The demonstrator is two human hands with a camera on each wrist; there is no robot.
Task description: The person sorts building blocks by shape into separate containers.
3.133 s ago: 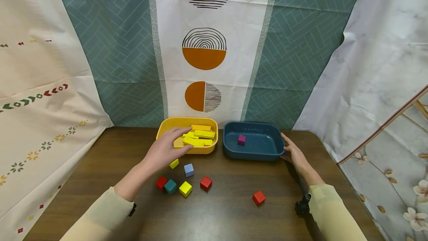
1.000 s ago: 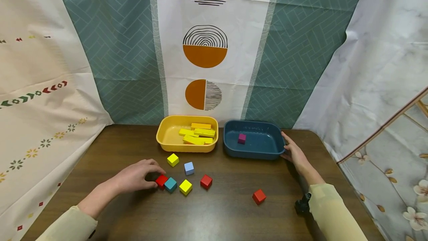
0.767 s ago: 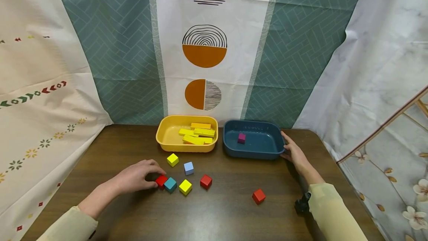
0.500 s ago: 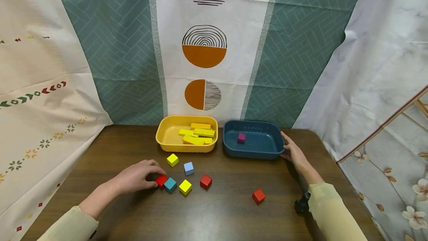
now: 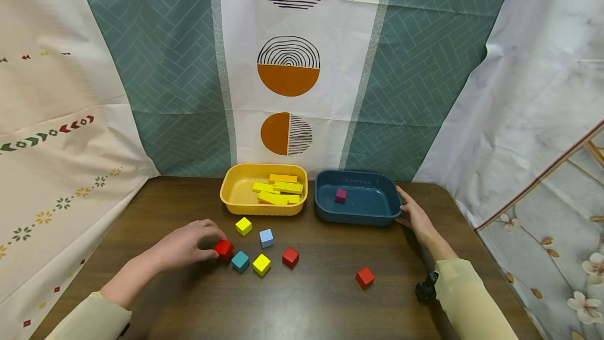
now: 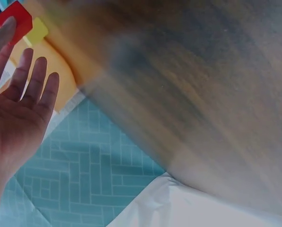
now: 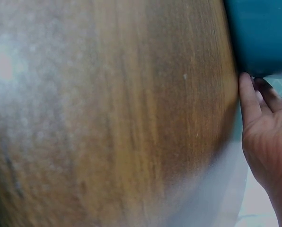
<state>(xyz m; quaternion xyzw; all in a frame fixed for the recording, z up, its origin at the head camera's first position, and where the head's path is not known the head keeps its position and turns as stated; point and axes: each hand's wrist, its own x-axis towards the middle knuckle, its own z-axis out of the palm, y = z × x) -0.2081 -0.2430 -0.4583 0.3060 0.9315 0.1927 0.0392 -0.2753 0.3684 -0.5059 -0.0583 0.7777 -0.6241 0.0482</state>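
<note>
My left hand [image 5: 186, 245] pinches a red cube [image 5: 224, 248] between thumb and fingertips, left of the teal cube [image 5: 240, 262]. In the left wrist view that red cube [image 6: 15, 21] sits at the thumb tip, while the other fingers extend loosely. My right hand [image 5: 417, 219] touches the right end of the dark blue tray [image 5: 356, 220] with fairly straight fingers. The right wrist view shows those fingertips against the tray's [image 7: 264, 38] outer wall. A purple cube [image 5: 341, 196] lies inside this tray.
A yellow tray [image 5: 259, 211] holding several yellow blocks [image 5: 289, 188] stands left of the blue one. On the wooden table lie two yellow cubes [image 5: 261, 265], a light blue cube [image 5: 266, 237] and two more red cubes [image 5: 290, 257]. Curtain cloth hangs behind.
My left hand came down from near the yellow tray to the red cube, took hold of it and shifted it up-left, away from the teal cube. The right hand stayed at the blue tray.
</note>
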